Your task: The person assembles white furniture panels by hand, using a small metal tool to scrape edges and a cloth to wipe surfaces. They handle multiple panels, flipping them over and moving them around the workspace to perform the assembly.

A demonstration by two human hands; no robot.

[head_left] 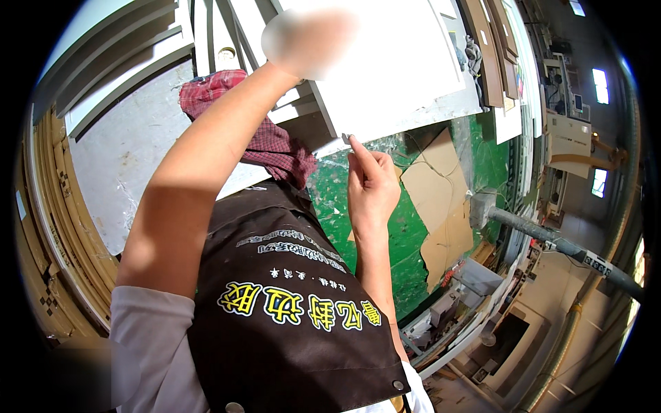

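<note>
My left arm stretches over a white panel [399, 69]. The left hand [313, 43] at its end is smeared, its fingers unreadable; a dark blurred patch lies beside it. Just off the panel's near edge is my right hand [372, 182], its thumb and index finger closed on a small dark grey piece [346, 139] too small to name. That piece is close to the panel's corner; whether it touches cannot be made out. Beneath my left forearm lies a crumpled red checked cloth [279, 155].
Grey-edged white boards [131, 58] are stacked at the far left, above a grey worktop [127, 175]. Brown boards [487, 51] stand at the far right. A cardboard sheet [441, 206] lies on the green floor [337, 206]. A grey pole [551, 237] crosses the right side.
</note>
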